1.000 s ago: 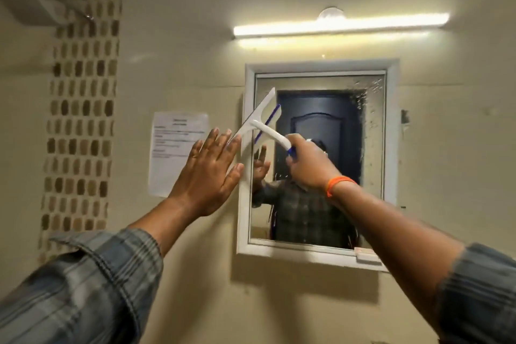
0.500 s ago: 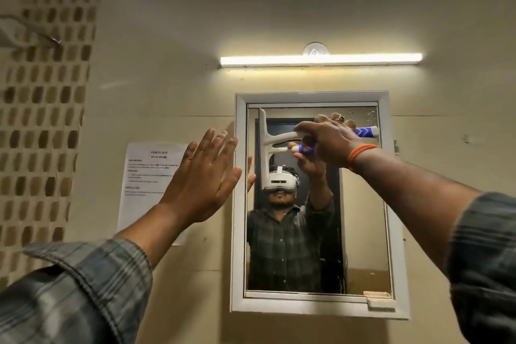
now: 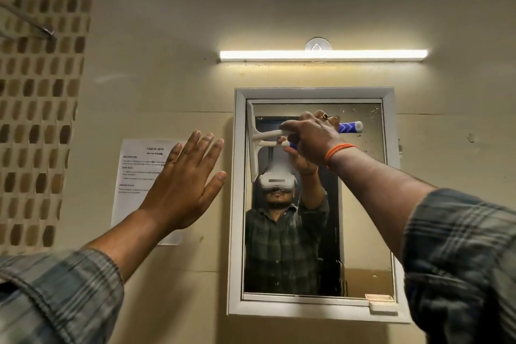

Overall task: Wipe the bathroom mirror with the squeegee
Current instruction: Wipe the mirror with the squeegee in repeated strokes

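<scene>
Beige wall (image 3: 173,86): flat left hand (image 3: 184,184) half-hides paper (image 3: 131,176); right hand (image 3: 312,139) grips squeegee (image 3: 252,142) on mirror (image 3: 363,218).

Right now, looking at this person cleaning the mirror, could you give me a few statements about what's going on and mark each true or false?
1. The right hand grips the squeegee by its handle. True.
2. The squeegee's blade lies flat along the bottom edge of the mirror. False: it stands upright at the mirror's upper left corner.
3. The left hand holds a cloth. False: it is open and holds nothing, fingers spread, left of the mirror.
4. A light bar above the mirror is lit. True.
5. A printed sheet of paper is on the wall left of the mirror. True.
6. The orange wristband is on the left wrist. False: it is on the right wrist.
</scene>
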